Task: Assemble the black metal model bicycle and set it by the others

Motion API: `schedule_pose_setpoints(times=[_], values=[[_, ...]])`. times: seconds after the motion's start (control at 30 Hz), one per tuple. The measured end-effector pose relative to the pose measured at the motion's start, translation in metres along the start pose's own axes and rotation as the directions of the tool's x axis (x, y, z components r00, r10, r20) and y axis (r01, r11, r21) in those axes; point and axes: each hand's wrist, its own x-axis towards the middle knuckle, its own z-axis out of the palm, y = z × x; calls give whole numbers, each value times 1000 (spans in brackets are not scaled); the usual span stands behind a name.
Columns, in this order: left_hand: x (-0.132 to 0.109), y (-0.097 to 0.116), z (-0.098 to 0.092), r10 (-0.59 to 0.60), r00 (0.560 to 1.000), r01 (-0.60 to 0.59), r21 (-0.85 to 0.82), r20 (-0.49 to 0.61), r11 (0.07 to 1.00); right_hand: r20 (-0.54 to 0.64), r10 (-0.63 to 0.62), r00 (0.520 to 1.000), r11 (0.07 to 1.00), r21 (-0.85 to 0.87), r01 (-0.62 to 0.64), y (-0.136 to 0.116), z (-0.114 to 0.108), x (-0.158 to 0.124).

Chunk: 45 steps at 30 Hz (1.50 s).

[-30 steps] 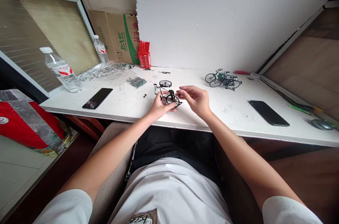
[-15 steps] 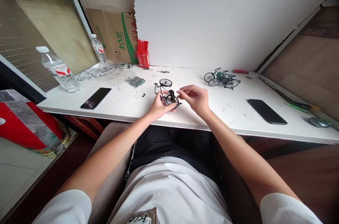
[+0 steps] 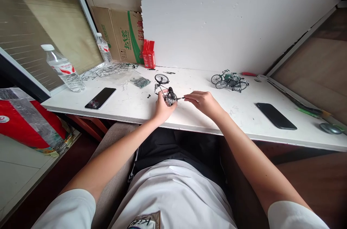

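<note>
1. a white table (image 3: 222, 120) is set in front of the person.
2. a cardboard box (image 3: 118, 34) is stood at its back left; what is in it is hidden.
3. clear liquid is held in the near bottle (image 3: 67, 75), which is capped in white; the far bottle (image 3: 103, 49) is stood just beside the cardboard box.
4. by the right hand (image 3: 185, 97), a thin dark piece (image 3: 180, 98) is pinched between narrowed fingertips, beside the small bicycle.
5. by the left hand (image 3: 166, 104), fingers wrapped around it, the small bicycle (image 3: 170, 93) is held tilted near the table's front edge.
6. a red box (image 3: 149, 57) is stood against the cardboard box's right; its contents are hidden.
7. greenish parts are held in a clear packet (image 3: 142, 82), laid beyond the left hand.
</note>
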Motion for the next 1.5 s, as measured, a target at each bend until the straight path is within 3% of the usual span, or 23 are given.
schedule_pose_setpoints(times=[0.2,0.43,0.63,0.83,1.03,1.27,1.5], values=[[0,-3,-2,46,998,-38,155,-51,987,73,45,996,998,-37,-43,-4,6,-1],[-1,-1,-2,15,999,-5,203,-52,979,73,118,990,989,79,-124,-4,15,-3],[-2,5,-3,6,999,6,241,-52,971,36,174,984,982,69,-176,0,26,-7],[-6,14,-1,20,999,-11,296,-27,955,10,206,978,978,-32,-206,5,33,-9],[-10,14,1,102,995,-90,329,-21,940,65,192,979,964,-202,-175,7,32,-6],[-9,9,1,97,995,-84,291,-31,953,70,154,986,987,-61,-150,5,32,-9],[-10,13,0,80,996,-66,309,-33,949,56,143,988,989,-42,-141,18,36,-13]])
